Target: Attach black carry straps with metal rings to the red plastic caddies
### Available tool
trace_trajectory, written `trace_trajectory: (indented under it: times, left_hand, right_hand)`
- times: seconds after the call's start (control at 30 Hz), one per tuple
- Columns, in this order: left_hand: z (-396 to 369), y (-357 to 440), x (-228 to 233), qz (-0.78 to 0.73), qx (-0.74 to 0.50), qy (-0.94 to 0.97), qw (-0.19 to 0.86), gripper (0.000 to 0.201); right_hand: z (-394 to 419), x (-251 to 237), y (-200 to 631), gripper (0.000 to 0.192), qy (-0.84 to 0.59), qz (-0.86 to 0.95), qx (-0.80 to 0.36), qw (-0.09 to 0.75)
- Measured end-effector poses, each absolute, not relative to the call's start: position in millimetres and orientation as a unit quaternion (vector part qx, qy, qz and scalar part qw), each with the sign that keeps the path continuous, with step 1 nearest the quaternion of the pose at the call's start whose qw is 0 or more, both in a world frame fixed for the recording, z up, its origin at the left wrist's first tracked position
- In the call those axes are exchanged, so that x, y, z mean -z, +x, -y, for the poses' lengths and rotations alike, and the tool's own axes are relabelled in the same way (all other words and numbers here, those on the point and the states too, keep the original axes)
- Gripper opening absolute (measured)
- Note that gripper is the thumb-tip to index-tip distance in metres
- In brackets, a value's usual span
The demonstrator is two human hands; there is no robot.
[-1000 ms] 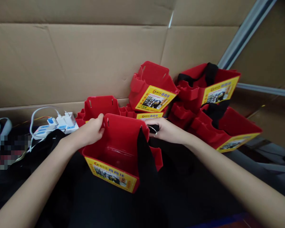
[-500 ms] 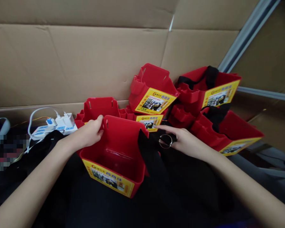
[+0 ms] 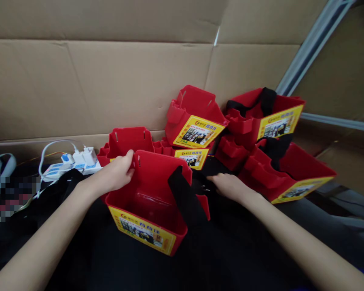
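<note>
Front box (image 3: 150,178) — right of power strip (image 3: 79,166)

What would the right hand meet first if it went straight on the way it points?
The right hand would probably meet the right edge of the open red plastic box held by the left hand; depth is unclear, so it might pass behind.

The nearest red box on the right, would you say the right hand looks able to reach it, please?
Probably yes: the right hand is beside the red box with nothing visible between, though whether it holds something is unclear.
</note>
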State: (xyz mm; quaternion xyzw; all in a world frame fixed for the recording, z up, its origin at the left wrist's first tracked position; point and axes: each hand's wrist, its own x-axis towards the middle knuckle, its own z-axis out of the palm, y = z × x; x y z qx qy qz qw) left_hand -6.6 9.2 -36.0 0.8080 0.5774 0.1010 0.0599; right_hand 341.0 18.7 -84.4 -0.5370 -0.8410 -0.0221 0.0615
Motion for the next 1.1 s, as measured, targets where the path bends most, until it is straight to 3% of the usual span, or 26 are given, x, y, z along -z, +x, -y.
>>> trace_trajectory:
  times: [0.1, 0.17, 0.3, 0.43, 0.57, 0.73, 0.8, 0.9, 0.97, 1.03, 1.1]
  left_hand:
    - [-9.4, -6.5, 36.4, -0.581, -0.103, 0.805, 0.059, 0.029]
    - [-9.5, -6.0, 36.5, -0.582, -0.103, 0.805, 0.06, 0.029]
    - [-9.1, -5.4, 36.2, -0.582, -0.1, 0.805, 0.062, 0.03]
    - [-8.1, -5.7, 35.3, -0.583, -0.098, 0.804, 0.063, 0.032]
    - [-8.5, -5.7, 35.0, -0.583, -0.101, 0.803, 0.069, 0.033]
    - [-10.0, -5.1, 35.6, -0.581, -0.112, 0.802, 0.077, 0.034]
    - [-9.5, -4.7, 35.8, -0.58, -0.114, 0.803, 0.078, 0.034]
    - [-7.9, -4.3, 36.3, -0.578, -0.117, 0.804, 0.08, 0.031]
    - [-7.0, -4.2, 36.8, -0.576, -0.12, 0.804, 0.084, 0.029]
    - [-6.3, -4.5, 36.8, -0.572, -0.124, 0.806, 0.089, 0.027]
    - [-6.1, -5.0, 36.0, -0.57, -0.127, 0.807, 0.094, 0.025]
  right_hand:
    - [-16.2, 83.7, 369.8, 0.036, -0.591, 0.805, 0.021, 0.035]
    - [-10.7, 74.1, 371.0, 0.046, -0.573, 0.818, -0.02, 0.04]
    - [0.9, 48.6, 331.8, 0.068, -0.423, 0.871, -0.179, 0.172]
    - [-4.8, 40.2, 289.8, 0.059, -0.302, 0.914, -0.172, 0.209]
    - [-22.6, 61.4, 291.6, 0.052, -0.435, 0.887, -0.082, 0.129]
    - [-35.3, 98.8, 322.1, 0.021, -0.611, 0.789, -0.023, 0.055]
    - [-34.8, 104.4, 328.6, 0.017, -0.663, 0.747, 0.003, 0.043]
    - [-27.4, 98.1, 328.5, 0.026, -0.68, 0.732, 0.009, 0.048]
    - [-19.6, 88.1, 322.5, 0.05, -0.646, 0.761, -0.01, 0.06]
    - [-12.6, 79.1, 312.2, 0.073, -0.547, 0.823, -0.096, 0.119]
    - [-8.7, 75.2, 299.4, 0.074, -0.402, 0.866, -0.212, 0.21]
